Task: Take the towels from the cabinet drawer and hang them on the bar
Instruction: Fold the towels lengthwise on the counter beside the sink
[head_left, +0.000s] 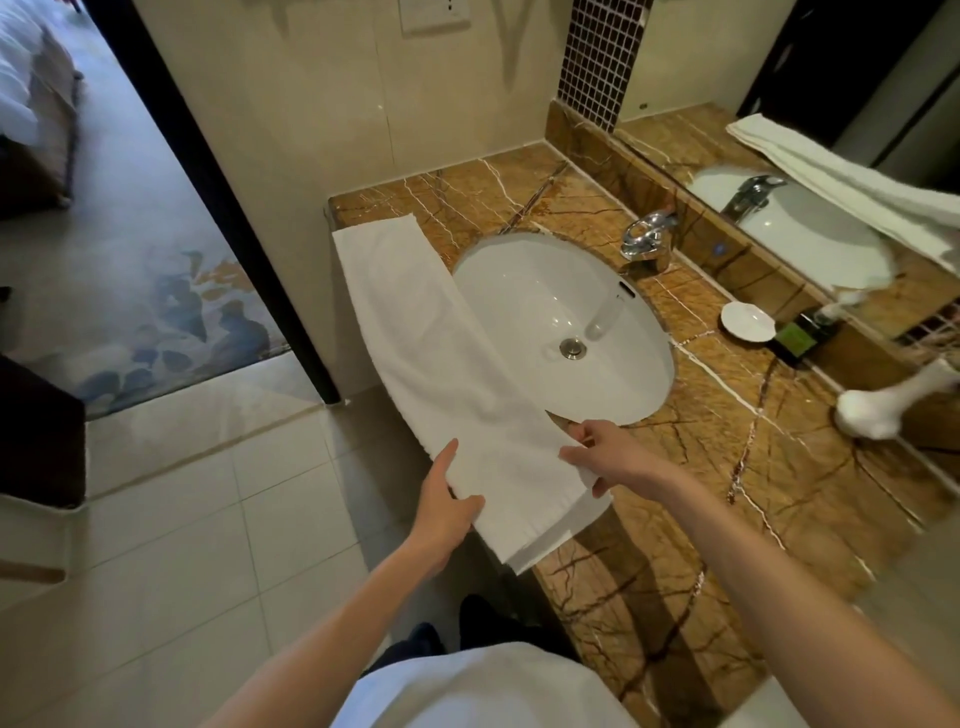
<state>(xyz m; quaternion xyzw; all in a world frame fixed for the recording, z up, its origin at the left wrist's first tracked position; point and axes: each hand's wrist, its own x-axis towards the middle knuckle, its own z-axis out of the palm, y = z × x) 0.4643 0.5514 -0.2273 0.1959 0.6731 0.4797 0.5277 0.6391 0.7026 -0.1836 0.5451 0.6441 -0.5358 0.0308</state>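
A long white towel (421, 332), folded into a strip, lies along the left edge of the brown marble counter (727, 467) and overlaps the sink's rim. My left hand (447, 499) grips the towel's near left edge, thumb on top. My right hand (602, 457) pinches its near right edge beside the basin. The towel's near end hangs past the counter's front. No drawer and no bar are in view.
A white oval sink (566, 322) with a chrome tap (647, 236) is set into the counter. A small white dish (747, 322) and a dark green bottle (800, 335) stand by the mirror (831, 130). An open doorway (130, 234) lies to the left.
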